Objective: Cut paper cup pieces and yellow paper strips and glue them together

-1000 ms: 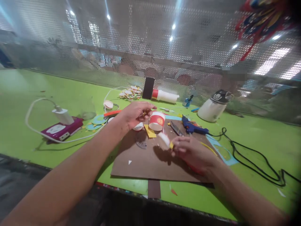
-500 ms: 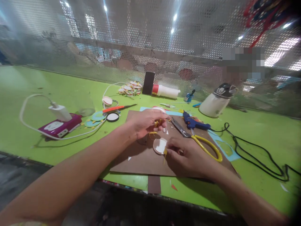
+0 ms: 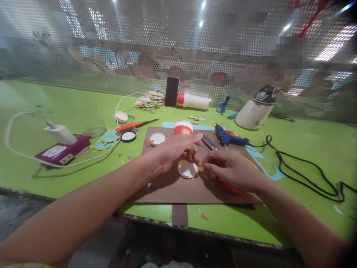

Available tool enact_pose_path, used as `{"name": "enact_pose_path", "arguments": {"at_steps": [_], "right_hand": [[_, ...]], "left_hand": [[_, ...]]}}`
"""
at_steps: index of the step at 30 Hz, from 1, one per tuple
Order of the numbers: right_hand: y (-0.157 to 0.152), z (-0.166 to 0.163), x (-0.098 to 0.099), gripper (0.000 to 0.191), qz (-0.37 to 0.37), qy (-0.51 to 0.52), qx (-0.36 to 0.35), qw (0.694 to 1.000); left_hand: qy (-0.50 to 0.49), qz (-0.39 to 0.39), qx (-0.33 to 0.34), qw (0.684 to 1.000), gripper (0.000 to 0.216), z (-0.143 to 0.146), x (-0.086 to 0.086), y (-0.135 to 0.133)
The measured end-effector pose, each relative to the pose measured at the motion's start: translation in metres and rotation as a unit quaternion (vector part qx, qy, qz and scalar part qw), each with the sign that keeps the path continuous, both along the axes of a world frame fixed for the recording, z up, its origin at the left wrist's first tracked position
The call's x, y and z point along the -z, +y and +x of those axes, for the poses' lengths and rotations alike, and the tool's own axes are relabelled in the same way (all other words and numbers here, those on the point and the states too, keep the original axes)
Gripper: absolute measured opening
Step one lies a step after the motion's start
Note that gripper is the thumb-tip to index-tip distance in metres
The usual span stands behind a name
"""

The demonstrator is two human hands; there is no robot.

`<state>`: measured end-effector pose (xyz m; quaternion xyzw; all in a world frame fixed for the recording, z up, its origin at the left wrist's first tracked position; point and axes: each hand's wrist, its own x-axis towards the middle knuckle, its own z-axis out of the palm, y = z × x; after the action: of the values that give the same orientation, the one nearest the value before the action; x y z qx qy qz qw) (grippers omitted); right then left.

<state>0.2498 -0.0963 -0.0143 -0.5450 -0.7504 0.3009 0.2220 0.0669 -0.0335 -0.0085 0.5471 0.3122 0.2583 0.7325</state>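
Observation:
Above a brown board (image 3: pixel 164 190), my left hand (image 3: pixel 181 150) has its fingers curled around a small yellow paper strip (image 3: pixel 191 153). My right hand (image 3: pixel 234 169) pinches a little yellow piece (image 3: pixel 201 169) at the edge of a white round disc (image 3: pixel 187 170). The fingertips of both hands nearly meet over this disc. A thin yellow sliver (image 3: pixel 192 183) hangs or lies below it. Scissors (image 3: pixel 209 142) lie behind my right hand, which hides part of their yellow handle. Under that hand shows a curved red thing (image 3: pixel 232 188), mostly hidden.
A red-and-white paper cup (image 3: pixel 183 128) and a patterned disc (image 3: pixel 157 139) are on the board's far side. A blue glue gun (image 3: pixel 230 138) trails a black cord to the right. Leftward are a purple power strip (image 3: pixel 63 152) and orange-handled cutter (image 3: pixel 131 125). A white jug (image 3: pixel 252 113) stands behind.
My left hand has come down toward the disc and my right hand, whose fingertips have risen slightly. The paper cup, patterned disc and red thing now show more. The view has shifted a little.

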Motion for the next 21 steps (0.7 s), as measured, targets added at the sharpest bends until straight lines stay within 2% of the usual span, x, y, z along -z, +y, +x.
{"name": "enact_pose_path", "arguments": {"at_steps": [6, 10, 13, 17, 21], "right_hand": [[0.0, -0.005, 0.003, 0.02, 0.024, 0.004, 0.003, 1.0], [-0.001, -0.009, 0.005, 0.018, 0.009, 0.035, 0.035, 0.999], [-0.001, -0.011, 0.005, 0.017, 0.031, 0.03, 0.061, 0.997], [-0.001, -0.016, 0.005, 0.017, 0.103, -0.014, 0.054, 0.993], [-0.002, -0.024, 0.008, 0.017, 0.182, -0.129, 0.022, 0.974]], "left_hand": [[-0.026, -0.028, -0.005, 0.999, 0.031, -0.001, -0.002, 0.002], [-0.023, -0.034, -0.026, 0.999, 0.024, -0.001, -0.005, 0.004], [-0.01, 0.0, -0.057, 0.998, 0.022, -0.002, -0.008, 0.005], [0.02, 0.088, -0.101, 0.991, 0.019, -0.006, -0.014, 0.007], [0.087, 0.168, -0.078, 0.979, 0.013, -0.012, -0.02, 0.012]]}}
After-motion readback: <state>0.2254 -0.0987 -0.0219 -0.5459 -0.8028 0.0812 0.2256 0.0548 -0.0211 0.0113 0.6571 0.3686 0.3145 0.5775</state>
